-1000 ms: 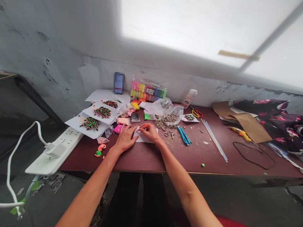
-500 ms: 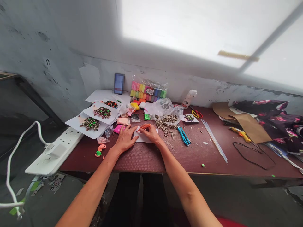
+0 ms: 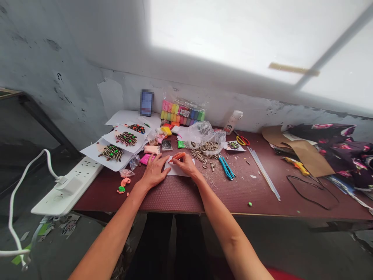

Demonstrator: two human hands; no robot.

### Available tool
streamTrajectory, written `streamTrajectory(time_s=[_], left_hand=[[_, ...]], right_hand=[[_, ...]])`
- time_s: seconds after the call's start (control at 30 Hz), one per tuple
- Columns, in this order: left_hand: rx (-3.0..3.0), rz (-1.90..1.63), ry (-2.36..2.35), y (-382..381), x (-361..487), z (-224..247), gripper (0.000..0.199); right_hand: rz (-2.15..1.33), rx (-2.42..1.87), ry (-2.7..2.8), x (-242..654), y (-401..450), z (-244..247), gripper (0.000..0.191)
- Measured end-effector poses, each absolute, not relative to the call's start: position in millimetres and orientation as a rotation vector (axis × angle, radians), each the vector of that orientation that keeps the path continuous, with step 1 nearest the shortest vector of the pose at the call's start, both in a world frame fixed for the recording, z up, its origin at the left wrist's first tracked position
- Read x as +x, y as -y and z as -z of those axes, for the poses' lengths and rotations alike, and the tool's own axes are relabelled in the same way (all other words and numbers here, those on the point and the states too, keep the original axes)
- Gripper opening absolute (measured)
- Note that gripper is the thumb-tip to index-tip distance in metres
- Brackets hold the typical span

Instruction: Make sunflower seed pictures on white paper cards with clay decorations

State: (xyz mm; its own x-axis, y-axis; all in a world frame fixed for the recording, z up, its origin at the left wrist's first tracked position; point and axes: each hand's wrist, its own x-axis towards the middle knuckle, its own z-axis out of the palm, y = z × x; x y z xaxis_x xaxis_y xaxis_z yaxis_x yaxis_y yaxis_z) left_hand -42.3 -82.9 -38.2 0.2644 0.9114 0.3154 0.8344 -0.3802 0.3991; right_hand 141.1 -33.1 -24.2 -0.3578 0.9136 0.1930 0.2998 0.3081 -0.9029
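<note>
A small white sheet of paper (image 3: 178, 171) lies on the dark red table in front of me. My left hand (image 3: 154, 170) rests flat with fingers spread, at the paper's left edge. In my right hand (image 3: 185, 165) is an orange pen (image 3: 180, 155), its tip pointing down-left to the paper; any mark there is too small to make out. Beyond my left fingers lies a bright pink clay packet (image 3: 145, 159). Sunflower seeds (image 3: 206, 149) are heaped just past my right hand, and teal-handled pliers (image 3: 226, 168) lie to its right.
Paper sheets with seed-and-clay hedgehogs (image 3: 126, 138) overlap at the left, by a white power strip (image 3: 72, 186). Clay packs (image 3: 183, 113), a phone (image 3: 146, 102) and a bottle (image 3: 233, 122) stand at the wall. Scissors (image 3: 242, 139), glue sticks (image 3: 264, 174) and a glue gun (image 3: 297, 165) lie right.
</note>
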Motion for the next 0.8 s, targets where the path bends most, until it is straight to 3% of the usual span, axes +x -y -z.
streamTrajectory(time_s=[0.8], left_hand=[[2.352, -0.748, -1.654, 83, -42, 37, 0.051]], right_hand=[[-1.013, -1.103, 1.889, 147, 38, 13, 0.015]])
